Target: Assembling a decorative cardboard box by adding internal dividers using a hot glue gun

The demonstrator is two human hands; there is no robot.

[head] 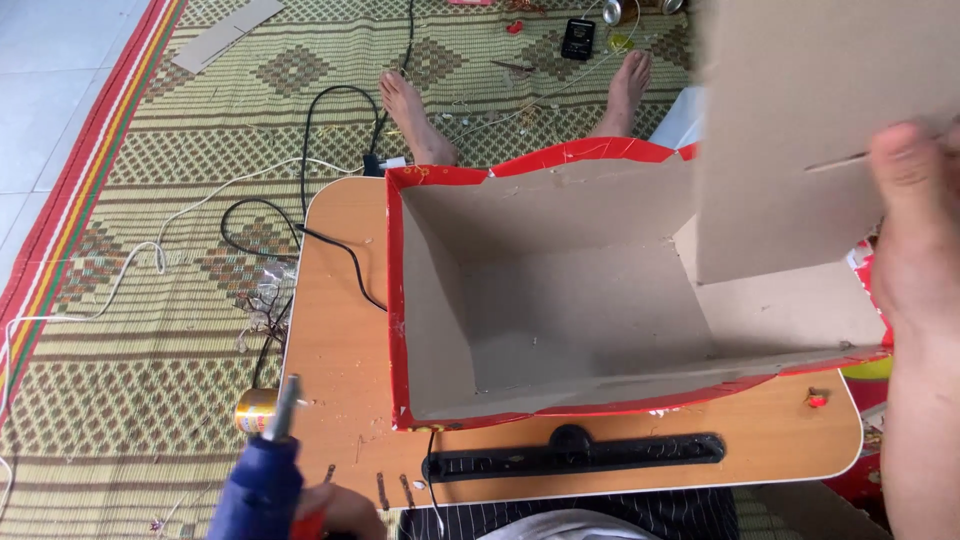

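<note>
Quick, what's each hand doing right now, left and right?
Left hand: closed around the blue glue gun, nozzle pointing up.
Right hand: thumb pinching the flat brown cardboard sheet above the open red cardboard box.

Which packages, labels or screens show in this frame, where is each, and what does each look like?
Open cardboard box: on the small wooden table, rectangular, red printed outside, plain brown inside.
Flat brown cardboard sheet: held up by the right hand over the box's right side.
Small dark device with a screen: on the woven mat, top centre.
Cardboard strip: mat, top left.
</note>
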